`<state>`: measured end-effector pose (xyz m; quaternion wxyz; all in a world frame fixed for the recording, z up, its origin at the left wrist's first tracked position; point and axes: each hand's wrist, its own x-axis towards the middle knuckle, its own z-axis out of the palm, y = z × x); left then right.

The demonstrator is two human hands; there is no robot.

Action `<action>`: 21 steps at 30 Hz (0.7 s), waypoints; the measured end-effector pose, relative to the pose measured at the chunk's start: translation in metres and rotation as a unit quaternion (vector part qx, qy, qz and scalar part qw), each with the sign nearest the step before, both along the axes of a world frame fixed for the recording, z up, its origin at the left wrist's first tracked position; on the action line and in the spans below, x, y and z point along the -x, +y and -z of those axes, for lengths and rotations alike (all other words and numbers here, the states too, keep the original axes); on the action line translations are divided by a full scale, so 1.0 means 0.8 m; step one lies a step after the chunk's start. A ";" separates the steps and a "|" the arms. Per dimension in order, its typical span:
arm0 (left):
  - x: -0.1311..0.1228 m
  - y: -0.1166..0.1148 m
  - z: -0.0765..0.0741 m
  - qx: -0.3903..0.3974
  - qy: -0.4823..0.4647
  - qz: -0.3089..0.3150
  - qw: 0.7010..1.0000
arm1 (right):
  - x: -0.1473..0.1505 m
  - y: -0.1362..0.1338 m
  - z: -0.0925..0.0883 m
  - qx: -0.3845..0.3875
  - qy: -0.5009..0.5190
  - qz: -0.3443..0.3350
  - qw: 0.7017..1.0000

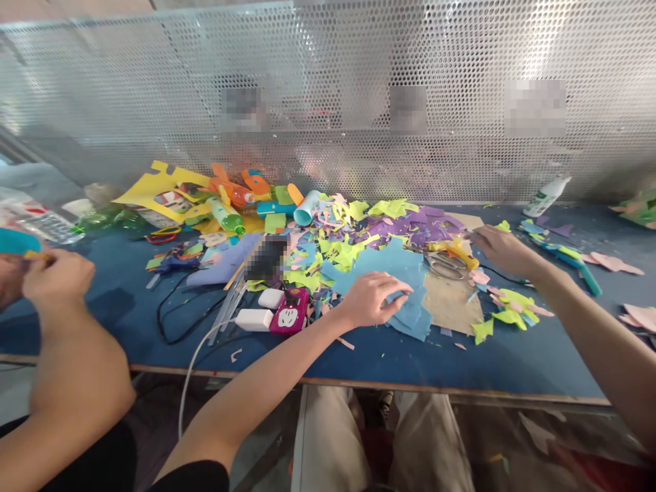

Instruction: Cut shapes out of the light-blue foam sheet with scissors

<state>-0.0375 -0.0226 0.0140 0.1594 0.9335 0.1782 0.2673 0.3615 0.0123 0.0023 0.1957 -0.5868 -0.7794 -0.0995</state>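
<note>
My left hand [376, 298] hovers over a stack of light blue foam sheets [376, 268]. Its fingers are loosely curved, with a gap between thumb and forefinger and nothing visible in them. To the right, my right hand [499, 247] reaches past a yellow glue gun [458, 250], its fingers bent together. Whether they hold anything is hidden. Metal scissors [445, 265] lie beside the glue gun, at the top of a brown cardboard piece [451, 304]. Purple scraps [417, 225] and lime green scraps [341, 251] are heaped behind the blue sheets.
A magenta power strip [290, 311] with white plugs stands near the front edge. A white bottle [546, 197] and teal strips [589, 273] lie right. At left, a co-worker's hand [59, 273] is closed. Behind rises a perforated metal screen [328, 82].
</note>
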 end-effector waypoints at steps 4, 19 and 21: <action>0.002 -0.002 -0.010 0.029 -0.041 -0.094 0.994 | 0.112 -0.044 -0.020 0.029 0.000 -0.204 0.979; -0.010 0.004 0.005 0.175 0.032 -0.081 0.981 | 0.208 -0.065 0.009 -0.058 -0.140 -0.195 0.969; -0.012 0.003 0.004 0.164 0.036 -0.087 0.982 | 0.206 -0.067 0.011 -0.049 -0.132 -0.176 0.974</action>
